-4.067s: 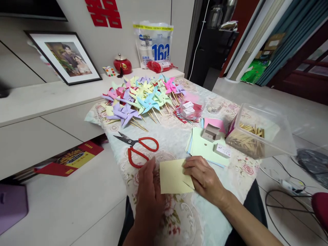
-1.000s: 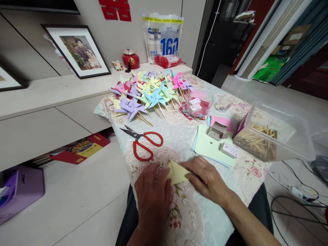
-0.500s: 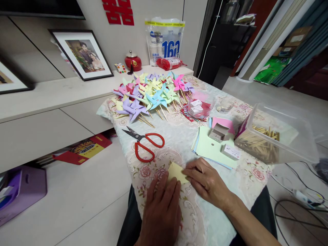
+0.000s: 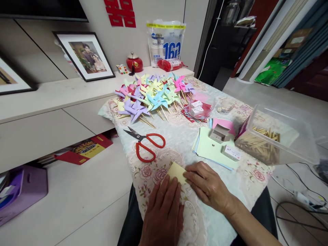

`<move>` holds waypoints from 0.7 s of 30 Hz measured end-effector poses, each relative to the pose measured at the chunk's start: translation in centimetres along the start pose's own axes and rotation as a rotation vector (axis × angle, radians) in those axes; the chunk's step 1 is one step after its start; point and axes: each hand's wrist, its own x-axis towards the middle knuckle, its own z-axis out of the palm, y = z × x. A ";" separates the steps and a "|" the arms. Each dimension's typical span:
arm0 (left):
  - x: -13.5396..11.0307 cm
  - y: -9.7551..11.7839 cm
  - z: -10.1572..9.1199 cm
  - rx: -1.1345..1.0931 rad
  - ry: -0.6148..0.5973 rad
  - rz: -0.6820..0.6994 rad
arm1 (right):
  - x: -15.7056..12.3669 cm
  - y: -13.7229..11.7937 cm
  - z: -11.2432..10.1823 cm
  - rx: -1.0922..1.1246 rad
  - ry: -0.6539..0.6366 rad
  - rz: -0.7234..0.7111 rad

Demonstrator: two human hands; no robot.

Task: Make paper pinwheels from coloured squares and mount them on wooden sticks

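A small folded piece of yellow paper (image 4: 177,172) lies on the flowered tablecloth close to me. My left hand (image 4: 165,206) rests flat on it, fingers stretched out over its near left side. At the paper's right corner, my right hand (image 4: 208,184) pinches the edge between thumb and fingers. Beyond the paper lies a pair of scissors (image 4: 143,141) with red handles, its blades apart and pointing to the upper left. Right of the scissors is a stack of coloured paper sheets (image 4: 205,150), pale green on top, bearing an opened small box (image 4: 219,134) and a white box (image 4: 231,152).
Many paper pinwheels (image 4: 157,99) on sticks are heaped at the table's far end. A clear plastic bin (image 4: 294,143) of short wooden sticks stands at the right edge. Small white boxes (image 4: 196,108) sit in a pink bag. A purple bin (image 4: 28,191) is on the floor.
Both hands stay on the yellow paper with hardly any movement. The whole view has shifted slightly.
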 end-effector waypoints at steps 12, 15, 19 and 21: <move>0.7 -0.3 -0.4 0.031 -0.097 0.065 | -0.2 0.5 0.0 0.105 0.035 0.073; 0.6 -0.4 -0.4 0.052 -0.120 0.082 | -0.2 0.6 0.1 0.104 0.013 0.092; 0.7 -0.6 -0.3 0.073 -0.155 0.118 | -0.2 0.6 0.2 0.091 -0.028 0.085; 0.8 -0.6 -0.4 0.080 -0.168 0.123 | -0.1 0.5 0.1 0.084 -0.046 0.083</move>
